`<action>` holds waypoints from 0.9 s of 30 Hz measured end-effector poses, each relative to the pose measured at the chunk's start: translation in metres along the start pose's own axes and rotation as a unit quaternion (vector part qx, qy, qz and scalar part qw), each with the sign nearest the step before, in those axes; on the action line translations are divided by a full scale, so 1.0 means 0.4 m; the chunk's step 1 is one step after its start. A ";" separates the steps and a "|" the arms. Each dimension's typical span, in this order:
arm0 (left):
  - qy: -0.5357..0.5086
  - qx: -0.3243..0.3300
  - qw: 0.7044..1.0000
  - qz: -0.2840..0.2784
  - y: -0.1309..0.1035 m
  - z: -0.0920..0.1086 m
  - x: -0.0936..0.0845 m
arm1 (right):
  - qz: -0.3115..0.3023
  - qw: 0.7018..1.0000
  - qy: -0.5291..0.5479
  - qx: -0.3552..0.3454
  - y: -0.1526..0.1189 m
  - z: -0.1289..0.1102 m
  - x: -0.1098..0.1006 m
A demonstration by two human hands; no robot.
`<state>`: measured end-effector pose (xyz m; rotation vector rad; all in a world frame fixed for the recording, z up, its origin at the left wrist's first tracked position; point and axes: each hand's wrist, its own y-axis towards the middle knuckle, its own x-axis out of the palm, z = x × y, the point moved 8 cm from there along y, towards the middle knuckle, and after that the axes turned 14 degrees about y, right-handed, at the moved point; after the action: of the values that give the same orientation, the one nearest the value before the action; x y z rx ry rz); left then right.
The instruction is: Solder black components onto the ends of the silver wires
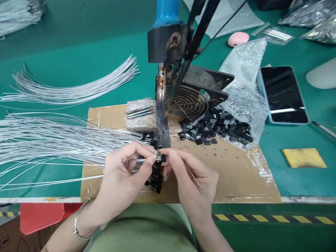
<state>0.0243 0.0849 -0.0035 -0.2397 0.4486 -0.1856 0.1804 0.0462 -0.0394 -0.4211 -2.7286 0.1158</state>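
Observation:
A mounted soldering iron (161,108) with a blue handle points straight down in the middle. Just under its tip, my left hand (128,175) is closed, thumb and forefinger pinching the end of a white wire (141,160) beside a small black connector (163,158). My right hand (193,173) is closed too, its fingertips against the connector's right side. A thin silvery solder wire (195,179) runs through those fingers and trails toward the wrist. Below the fingertips lies a row of black connectors (153,183) with wires attached. The exact contact at the tip is hidden by my fingers.
Bundled white wires (52,136) spread to the left, with another bundle (78,92) behind. A fan (194,101) stands behind the iron. Loose black connectors (217,126) lie right, near bubble wrap (244,77), a phone (285,94) and a yellow sponge (304,158). Cardboard (231,175) covers the table's front.

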 end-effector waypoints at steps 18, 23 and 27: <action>0.027 -0.018 0.999 0.031 0.033 0.004 -0.008 | -0.038 0.988 -0.099 -0.114 -0.008 -0.062 -0.006; 0.021 -0.029 0.999 0.039 0.048 0.009 -0.007 | -0.021 0.994 -0.038 -0.096 -0.004 -0.058 0.004; 0.015 -0.023 0.998 0.051 0.055 0.019 -0.011 | -0.011 0.996 -0.030 -0.084 0.004 -0.063 0.008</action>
<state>0.0264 0.1085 -0.0009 -0.2600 0.4932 -0.0796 0.1876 0.0494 -0.0151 -0.4402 -2.8129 -0.1106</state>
